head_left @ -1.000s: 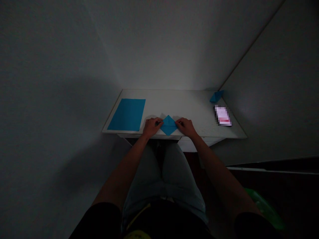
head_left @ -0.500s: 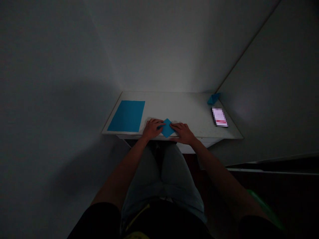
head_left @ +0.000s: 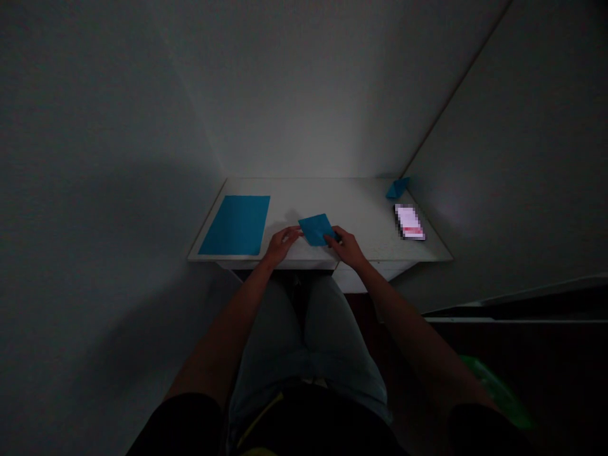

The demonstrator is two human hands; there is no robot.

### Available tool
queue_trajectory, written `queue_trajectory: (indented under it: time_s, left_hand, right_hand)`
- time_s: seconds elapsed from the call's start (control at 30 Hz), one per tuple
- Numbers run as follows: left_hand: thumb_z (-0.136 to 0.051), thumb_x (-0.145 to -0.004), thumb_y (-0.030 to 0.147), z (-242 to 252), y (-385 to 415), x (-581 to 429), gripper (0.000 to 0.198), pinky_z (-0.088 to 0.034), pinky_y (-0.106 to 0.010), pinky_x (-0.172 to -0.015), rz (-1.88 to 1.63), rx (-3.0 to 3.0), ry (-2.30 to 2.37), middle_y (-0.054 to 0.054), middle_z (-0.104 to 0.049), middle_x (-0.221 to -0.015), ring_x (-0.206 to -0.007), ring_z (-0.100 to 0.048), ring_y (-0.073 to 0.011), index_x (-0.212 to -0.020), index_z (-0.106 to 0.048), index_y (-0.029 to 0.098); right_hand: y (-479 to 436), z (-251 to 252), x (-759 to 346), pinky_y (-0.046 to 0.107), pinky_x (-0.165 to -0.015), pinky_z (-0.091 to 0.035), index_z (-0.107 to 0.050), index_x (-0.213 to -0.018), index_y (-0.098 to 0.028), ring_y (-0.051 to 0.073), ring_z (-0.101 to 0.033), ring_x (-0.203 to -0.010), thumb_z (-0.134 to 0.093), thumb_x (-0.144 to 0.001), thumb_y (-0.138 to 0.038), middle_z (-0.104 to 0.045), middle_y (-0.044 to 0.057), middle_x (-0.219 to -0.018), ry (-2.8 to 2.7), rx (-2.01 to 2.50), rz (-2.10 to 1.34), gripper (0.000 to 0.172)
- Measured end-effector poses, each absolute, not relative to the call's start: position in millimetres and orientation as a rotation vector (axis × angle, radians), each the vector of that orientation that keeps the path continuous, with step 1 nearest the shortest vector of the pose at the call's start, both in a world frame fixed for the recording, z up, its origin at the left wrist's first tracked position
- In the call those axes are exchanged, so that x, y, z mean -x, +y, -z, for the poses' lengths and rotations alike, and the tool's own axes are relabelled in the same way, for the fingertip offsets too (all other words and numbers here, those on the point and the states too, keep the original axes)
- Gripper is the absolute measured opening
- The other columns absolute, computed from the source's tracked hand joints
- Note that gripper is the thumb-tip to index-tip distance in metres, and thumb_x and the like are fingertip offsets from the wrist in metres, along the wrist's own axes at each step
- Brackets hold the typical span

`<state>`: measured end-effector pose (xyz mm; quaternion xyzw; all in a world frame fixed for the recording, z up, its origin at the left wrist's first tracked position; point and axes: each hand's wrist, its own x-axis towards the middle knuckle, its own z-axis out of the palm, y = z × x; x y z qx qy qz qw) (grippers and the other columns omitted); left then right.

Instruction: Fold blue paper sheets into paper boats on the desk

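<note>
Here we hold a folded blue origami paper (head_left: 316,229), crisp-cornered and flat; our right hand (head_left: 346,248) pinches its near edge; our left hand (head_left: 282,246), fingers loosely spread, rests just beside it.

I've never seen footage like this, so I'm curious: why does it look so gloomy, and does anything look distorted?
In the head view, the walls fade almost to black towards the edges, while the white table stays brightest. A pale glow sits on the wall beyond the phone, which is pixelated. The wide lens stretches the left forearm and slants the table's edges. The folded blue paper remains distinct.

Ahead of the right hand (head_left: 346,247), the desk (head_left: 361,215) ends at a wall (head_left: 294,120).
</note>
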<state>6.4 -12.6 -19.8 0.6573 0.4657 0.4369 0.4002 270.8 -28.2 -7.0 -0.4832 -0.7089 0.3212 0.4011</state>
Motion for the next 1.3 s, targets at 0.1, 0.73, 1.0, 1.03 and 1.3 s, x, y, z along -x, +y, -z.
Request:
queue_trajectory:
  time_s: [0.1,0.73,1.0,1.03,1.3]
  left_hand:
    - [-0.076,-0.088,0.059,22,-9,-9,0.051,-0.056,-0.039,-0.103,-1.204,-1.557,1.216,-0.012,-0.078,-0.119,-0.11,-0.074,-0.024,-0.12,-0.069,0.02]
    - [-0.071,-0.088,0.047,30,-1,-7,0.029,-0.056,-0.034,-0.088,-1.13,-1.615,1.229,-0.003,-0.073,-0.091,-0.086,-0.07,-0.019,-0.102,-0.071,0.022]
    - [-0.063,-0.092,0.048,20,-6,-4,0.03,-0.057,-0.036,-0.09,-1.06,-1.668,1.24,-0.005,-0.077,-0.09,-0.085,-0.071,-0.0206,-0.095,-0.078,0.022]
    - [-0.064,-0.091,0.049,20,-7,-4,0.031,-0.057,-0.036,-0.091,-1.056,-1.674,1.242,-0.005,-0.077,-0.089,-0.087,-0.071,-0.0212,-0.093,-0.078,0.022]
    - [-0.085,-0.073,0.048,31,-2,-6,0.052,-0.055,-0.033,-0.081,-0.971,-1.717,1.278,0.0,-0.072,-0.086,-0.081,-0.068,-0.0193,-0.117,-0.072,0.023]
  right_hand:
    - [-11,11,-267,0.035,-0.073,-0.056,-0.067,-0.108,-0.026,0.019,-0.066,-0.071,-0.068,-0.09,-0.059,-0.071,0.001,-0.087,-1.669,1.141,-0.967,0.038]
    - [-3,28,-270,0.037,-0.075,-0.057,-0.068,-0.109,-0.025,0.02,-0.065,-0.076,-0.065,-0.088,-0.06,-0.07,0.002,-0.09,-1.617,1.128,-1.023,0.041]
    - [1,33,-273,0.036,-0.081,-0.057,-0.073,-0.1,-0.024,0.02,-0.068,-0.08,-0.056,-0.09,-0.051,-0.072,0.003,-0.082,-1.54,1.14,-1.044,0.034]
    - [2,34,-272,0.036,-0.081,-0.057,-0.074,-0.099,-0.024,0.02,-0.068,-0.08,-0.057,-0.09,-0.053,-0.072,0.003,-0.084,-1.531,1.145,-1.042,0.035]
    - [5,38,-266,0.033,-0.076,-0.053,-0.067,-0.102,-0.024,0.018,-0.063,-0.08,-0.071,-0.085,-0.057,-0.069,0.002,-0.09,-1.532,1.137,-0.934,0.037]
